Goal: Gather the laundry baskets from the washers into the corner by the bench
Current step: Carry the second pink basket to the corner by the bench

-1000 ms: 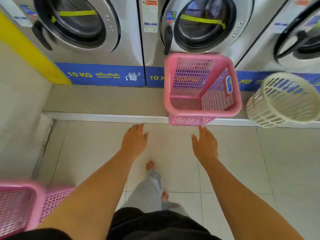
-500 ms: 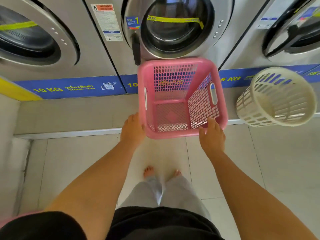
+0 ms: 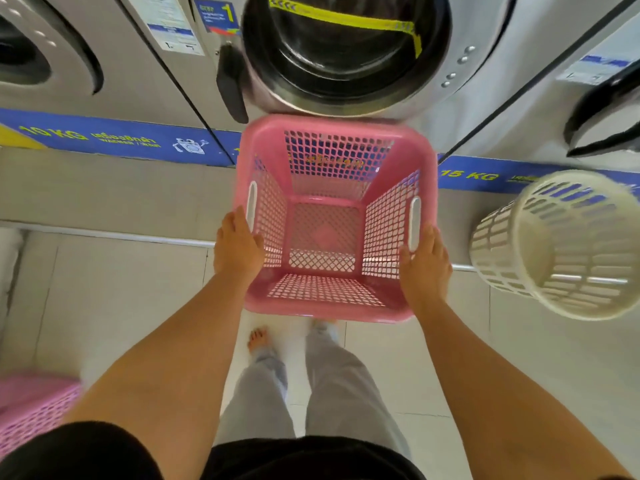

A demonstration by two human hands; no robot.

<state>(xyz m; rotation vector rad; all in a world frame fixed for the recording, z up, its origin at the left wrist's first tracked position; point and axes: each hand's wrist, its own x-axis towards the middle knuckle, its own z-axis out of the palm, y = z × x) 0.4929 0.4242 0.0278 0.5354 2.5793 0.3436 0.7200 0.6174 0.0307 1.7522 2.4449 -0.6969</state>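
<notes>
Pink basket (image 3: pixel 332 216) — square, mesh-walled, empty — sits in the middle of the view, in front of the round glass door of the middle washer (image 3: pixel 346 53), over the raised ledge (image 3: pixel 104 199) that runs along the foot of the machines; whether its base touches the ledge cannot be told. That washer carries a yellow strip across its door and a label with the number 1. Blue bands (image 3: pixel 114 140) along the bottom of the machines read 10 KG on the left and 15 KG on the right. A round cream basket (image 3: pixel 561 244) stands tilted on the ledge to the right, apart from the pink one. Part of a second pink basket (image 3: pixel 31 407) shows at the lower left edge, on the tiled floor (image 3: pixel 104 306). The left hand (image 3: pixel 237 247) is clasped on the pink basket's left rim, just beside its white handle slot — the right hand (image 3: pixel 424 265) is clasped on the right rim in the same way. Bare feet and grey trousers show below.
</notes>
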